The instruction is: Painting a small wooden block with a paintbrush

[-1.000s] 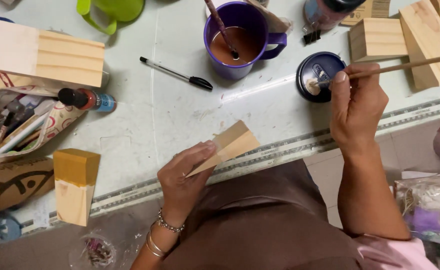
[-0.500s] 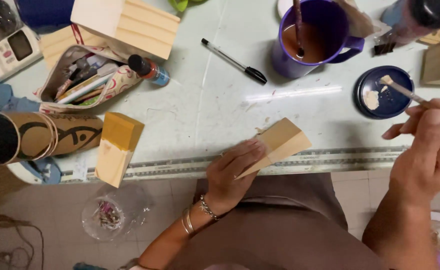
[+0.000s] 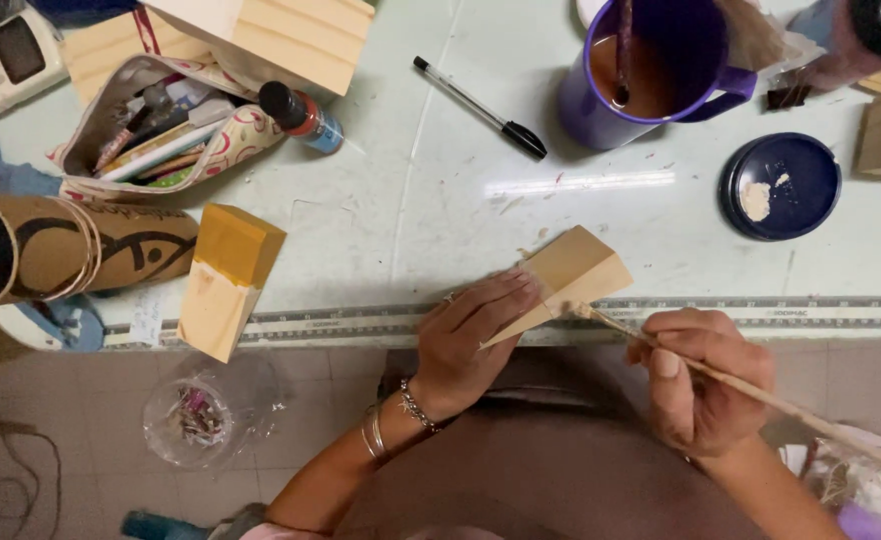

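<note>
1. Since the earlier frame, the right hand (image 3: 701,385) has come back from the dark blue paint lid (image 3: 781,186) and now sets its paintbrush (image 3: 761,395) tip against the wooden block (image 3: 566,280).
2. Left hand (image 3: 471,335) grips that pale, bare-wood wedge-shaped block at the tabletop's (image 3: 381,200) near edge.
3. Farther back lies a black pen (image 3: 481,107), beside a purple mug (image 3: 651,75).

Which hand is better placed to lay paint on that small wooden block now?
Right. The right hand holds the brush, whose tip already touches the small wooden block at its lower edge. The left hand is taken up with gripping the block, so it likely suits steadying only.
</note>
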